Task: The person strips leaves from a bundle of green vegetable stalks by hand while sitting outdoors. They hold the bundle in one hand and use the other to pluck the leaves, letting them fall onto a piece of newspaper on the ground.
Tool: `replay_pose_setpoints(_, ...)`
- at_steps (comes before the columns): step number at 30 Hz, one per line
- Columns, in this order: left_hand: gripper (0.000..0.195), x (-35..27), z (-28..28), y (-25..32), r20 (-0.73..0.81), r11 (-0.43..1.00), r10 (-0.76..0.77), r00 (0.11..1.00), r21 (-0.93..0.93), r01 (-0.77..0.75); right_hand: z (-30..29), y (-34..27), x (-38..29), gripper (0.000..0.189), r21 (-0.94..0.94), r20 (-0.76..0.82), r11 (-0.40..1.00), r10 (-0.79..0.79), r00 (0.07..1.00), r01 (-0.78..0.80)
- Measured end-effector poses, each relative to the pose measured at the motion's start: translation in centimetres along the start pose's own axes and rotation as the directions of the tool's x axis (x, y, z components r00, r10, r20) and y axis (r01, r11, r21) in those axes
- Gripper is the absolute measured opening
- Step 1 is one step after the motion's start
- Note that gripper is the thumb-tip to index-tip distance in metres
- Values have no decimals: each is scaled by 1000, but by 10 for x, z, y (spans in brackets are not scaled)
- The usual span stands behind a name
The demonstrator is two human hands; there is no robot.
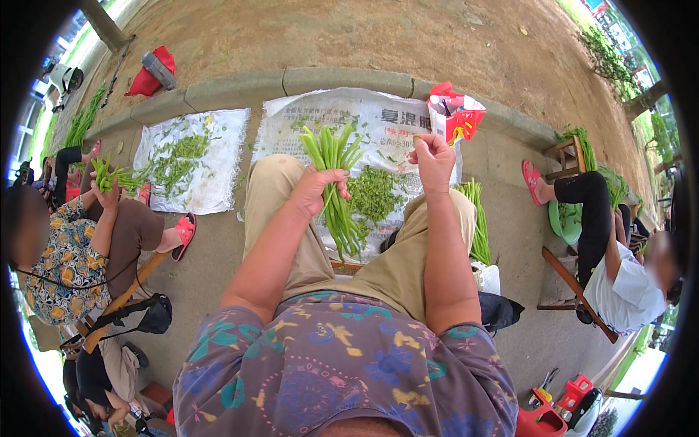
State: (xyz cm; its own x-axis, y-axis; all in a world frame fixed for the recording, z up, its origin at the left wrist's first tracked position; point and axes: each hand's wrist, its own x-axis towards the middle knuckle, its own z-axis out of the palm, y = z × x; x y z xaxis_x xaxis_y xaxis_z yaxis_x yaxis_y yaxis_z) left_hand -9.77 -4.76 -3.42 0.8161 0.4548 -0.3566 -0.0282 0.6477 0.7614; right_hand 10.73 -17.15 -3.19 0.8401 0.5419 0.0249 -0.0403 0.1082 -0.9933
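Observation:
My left hand [321, 188] is closed around a bundle of green leafy-vegetable stems [341, 218], held upright over my lap with the cut ends fanned out at the top. To its right, my right hand [434, 158] is raised with thumb and forefinger pinched together; whether something thin is between them I cannot tell. Beyond my knees a white woven plastic sack [322, 104] with printed writing lies flat on the ground. On it rests a heap of picked green leaves [377, 194], with loose scraps around. More long green stems [478, 218] lie beside my right knee.
A red and white bag [458, 117] stands at the sack's far right corner, by a stone kerb [349, 82]. A second white sack [218, 164] with leaves lies left. People sit on both sides, one at left holding stems. A green basin [566, 221] is at right.

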Motion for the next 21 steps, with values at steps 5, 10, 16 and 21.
replay_pose_setpoints(5,7,1,2,1,48,998,31,998,-47,-29,6,8,-10,10,-156,177,988,24,984,4)
replay_pose_setpoints(10,7,1,5,2,56,998,4,998,-61,-1,12,12,-13,10,-192,267,976,-48,962,102)
replay_pose_setpoints(16,8,1,5,1,23,999,-33,999,-4,33,27,0,-27,20,-268,421,908,-190,887,322)
replay_pose_setpoints(21,8,0,8,-2,-8,999,-49,999,22,49,30,-6,-34,21,-380,447,824,-235,863,421)
